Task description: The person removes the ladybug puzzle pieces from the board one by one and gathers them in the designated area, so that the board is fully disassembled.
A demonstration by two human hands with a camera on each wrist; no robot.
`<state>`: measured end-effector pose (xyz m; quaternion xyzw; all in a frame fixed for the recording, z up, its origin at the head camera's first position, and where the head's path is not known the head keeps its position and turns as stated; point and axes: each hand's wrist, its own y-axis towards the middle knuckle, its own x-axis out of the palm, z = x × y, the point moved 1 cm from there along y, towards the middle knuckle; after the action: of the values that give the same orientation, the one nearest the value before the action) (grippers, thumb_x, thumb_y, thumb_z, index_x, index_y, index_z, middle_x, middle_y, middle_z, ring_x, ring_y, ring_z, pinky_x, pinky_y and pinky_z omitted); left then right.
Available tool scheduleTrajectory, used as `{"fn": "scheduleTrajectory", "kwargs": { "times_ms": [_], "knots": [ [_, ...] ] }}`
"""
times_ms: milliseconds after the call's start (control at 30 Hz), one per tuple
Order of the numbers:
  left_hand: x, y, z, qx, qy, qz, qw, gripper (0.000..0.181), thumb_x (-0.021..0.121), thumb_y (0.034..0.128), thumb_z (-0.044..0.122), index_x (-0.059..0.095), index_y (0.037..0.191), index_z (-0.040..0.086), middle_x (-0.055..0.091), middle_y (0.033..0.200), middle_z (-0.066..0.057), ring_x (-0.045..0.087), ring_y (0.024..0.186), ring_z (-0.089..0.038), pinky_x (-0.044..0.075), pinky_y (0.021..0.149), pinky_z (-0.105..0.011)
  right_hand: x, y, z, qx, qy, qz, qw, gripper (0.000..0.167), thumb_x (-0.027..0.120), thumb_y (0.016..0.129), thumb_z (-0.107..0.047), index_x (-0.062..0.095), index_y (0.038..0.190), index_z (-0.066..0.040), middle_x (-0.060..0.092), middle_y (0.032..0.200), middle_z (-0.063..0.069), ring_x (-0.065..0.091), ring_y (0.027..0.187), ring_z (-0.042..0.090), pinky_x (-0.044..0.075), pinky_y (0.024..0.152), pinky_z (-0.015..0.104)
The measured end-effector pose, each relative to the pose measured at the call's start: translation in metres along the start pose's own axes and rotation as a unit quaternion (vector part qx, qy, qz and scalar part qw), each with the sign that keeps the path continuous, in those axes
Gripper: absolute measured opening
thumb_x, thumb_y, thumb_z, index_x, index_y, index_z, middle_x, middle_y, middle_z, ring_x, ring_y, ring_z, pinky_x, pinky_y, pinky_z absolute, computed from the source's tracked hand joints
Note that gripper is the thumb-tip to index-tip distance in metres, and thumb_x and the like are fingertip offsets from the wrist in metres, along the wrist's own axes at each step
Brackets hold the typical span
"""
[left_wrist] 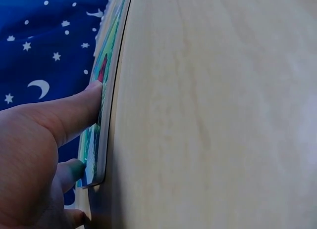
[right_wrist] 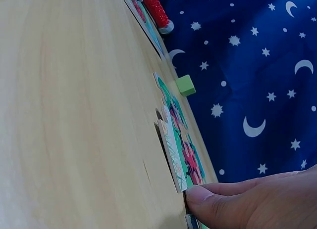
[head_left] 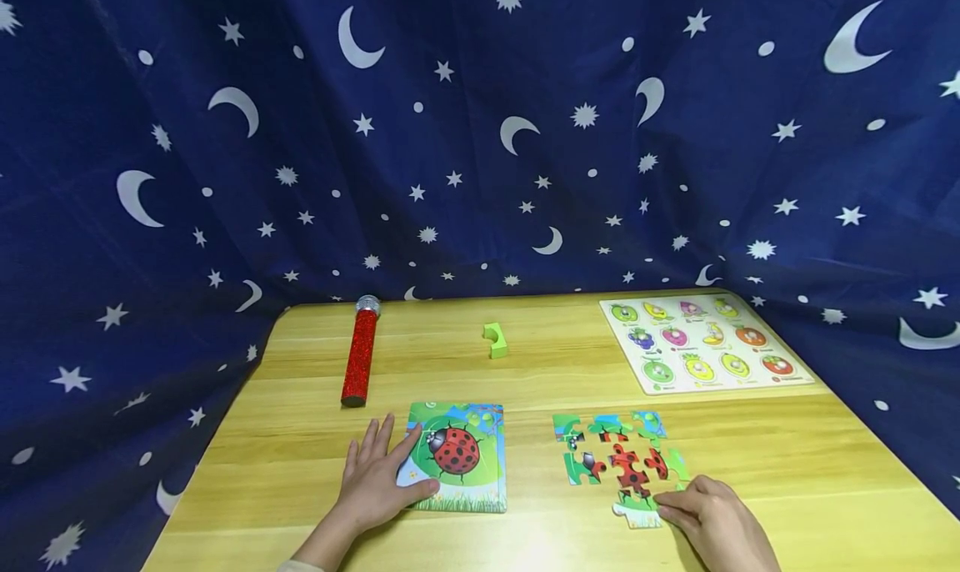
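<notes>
My left hand (head_left: 378, 480) lies with spread fingers on the left part of a square ladybug picture board (head_left: 491, 464); in the left wrist view its thumb (left_wrist: 81, 110) rests on the board's face. At the right, several ladybug puzzle pieces (head_left: 628, 469) lie partly joined, with gaps between some. My right hand (head_left: 720, 522) pinches with thumb and forefinger at the right edge of a grass-patterned puzzle piece (head_left: 641, 518) in the lower row. In the right wrist view the thumb (right_wrist: 200, 194) touches that edge; the fingertips hide part of the piece.
A red glitter microphone (head_left: 361, 355) lies at the back left. A light green block with a curved notch (head_left: 497, 340) stands near the back middle. A fruit peg board (head_left: 637, 372) lies at the back right. A blue star-and-moon cloth (head_left: 480, 138) hangs behind the wooden table (head_left: 285, 439).
</notes>
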<state>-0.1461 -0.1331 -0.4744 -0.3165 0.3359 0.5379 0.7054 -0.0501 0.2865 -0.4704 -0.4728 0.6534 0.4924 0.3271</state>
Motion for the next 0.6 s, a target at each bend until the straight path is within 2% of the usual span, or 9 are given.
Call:
{"fn": "scheduleTrajectory", "kwargs": {
  "times_ms": [167, 333, 533, 600],
  "knots": [
    [-0.0006, 0.0003, 0.0004, 0.001, -0.001, 0.002, 1.0000, 0.090, 0.075, 0.0738, 0.061, 0.045, 0.148, 0.021, 0.018, 0.164, -0.022, 0.005, 0.152, -0.047, 0.000, 0.118, -0.068, 0.0009, 0.0007, -0.0004, -0.008, 0.002, 0.007, 0.9999, 0.019, 0.088, 0.064, -0.017, 0.079, 0.077, -0.027, 0.037, 0.064, -0.024, 0.030, 0.061, -0.008, 0.030, 0.050, 0.019],
    [-0.0001, 0.0004, -0.0004, 0.001, -0.001, 0.002, 1.0000, 0.090, 0.075, 0.0735, 0.061, 0.046, 0.148, 0.021, 0.019, 0.163, -0.022, 0.005, 0.152, -0.046, 0.000, 0.118, -0.069, 0.0003, 0.0006, 0.0005, 0.008, -0.001, -0.021, 0.9998, 0.017, 0.087, 0.066, -0.020, 0.079, 0.079, -0.027, 0.038, 0.064, -0.021, 0.030, 0.061, -0.006, 0.030, 0.051, 0.019],
    [0.0019, 0.0007, -0.0022, -0.001, 0.002, 0.000, 1.0000, 0.091, 0.075, 0.0730, 0.062, 0.045, 0.149, 0.022, 0.018, 0.164, -0.021, 0.005, 0.152, -0.046, 0.000, 0.118, -0.068, 0.0027, -0.0006, 0.0026, -0.004, 0.003, 0.003, 1.0000, 0.018, 0.088, 0.064, -0.018, 0.079, 0.077, -0.027, 0.038, 0.063, -0.023, 0.030, 0.059, -0.008, 0.030, 0.050, 0.019],
    [0.0021, 0.0007, -0.0025, -0.001, 0.001, 0.000, 1.0000, 0.091, 0.075, 0.0730, 0.062, 0.045, 0.149, 0.022, 0.018, 0.164, -0.022, 0.005, 0.152, -0.047, 0.000, 0.117, -0.069, 0.0021, 0.0000, 0.0029, 0.001, 0.006, -0.007, 1.0000, 0.018, 0.087, 0.066, -0.018, 0.079, 0.079, -0.026, 0.040, 0.063, -0.021, 0.030, 0.059, -0.007, 0.030, 0.050, 0.019]
  ]
}}
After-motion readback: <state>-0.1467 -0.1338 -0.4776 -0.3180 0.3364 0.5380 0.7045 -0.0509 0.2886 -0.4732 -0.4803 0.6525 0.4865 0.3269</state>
